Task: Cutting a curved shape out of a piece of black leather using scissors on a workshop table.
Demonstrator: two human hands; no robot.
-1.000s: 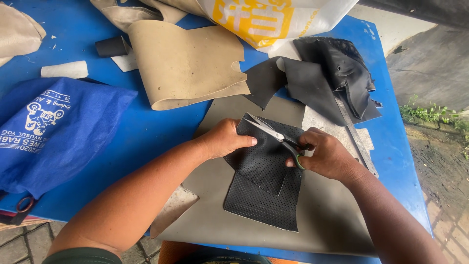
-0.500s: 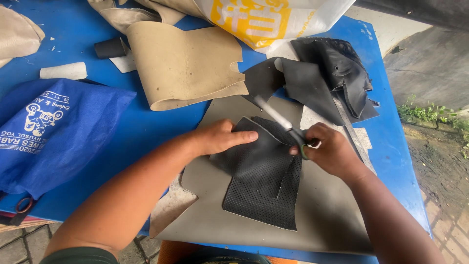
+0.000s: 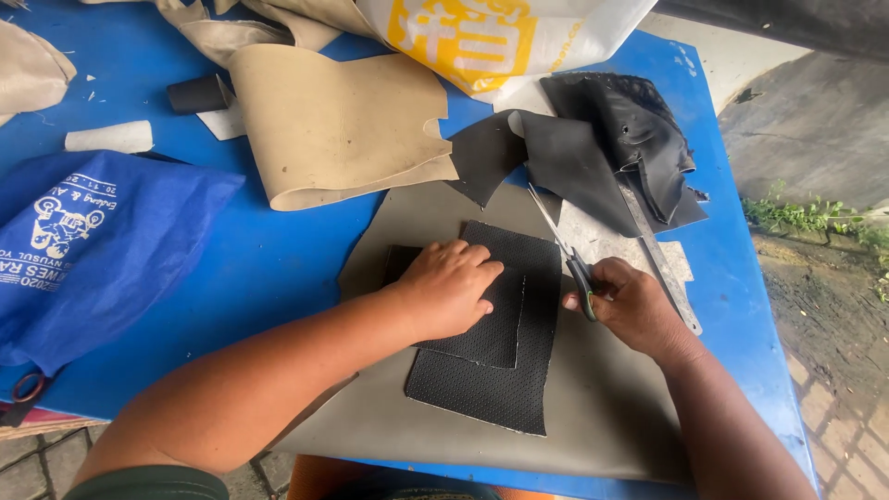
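My left hand [image 3: 451, 287] lies flat on a small black perforated sheet [image 3: 482, 333], pressing it onto a larger black perforated sheet [image 3: 500, 389]. Both rest on a grey mat [image 3: 602, 407] in the middle of the blue table [image 3: 278, 259]. To the right of the sheets my right hand [image 3: 634, 306] grips a pair of scissors [image 3: 560, 245], blades pointing away from me and resting on the mat beside the larger sheet's right edge.
A metal ruler [image 3: 659, 259] lies right of the scissors. Black leather pieces [image 3: 611, 148] are piled at the back right, a tan sheet [image 3: 343, 120] and a white-and-yellow bag [image 3: 491, 37] at the back. A blue cloth bag [image 3: 93, 250] covers the left.
The black sheets were lifted and folded between my hands under the scissors. Now they lie flat on the mat under my left hand, and the scissors have moved off to the right.
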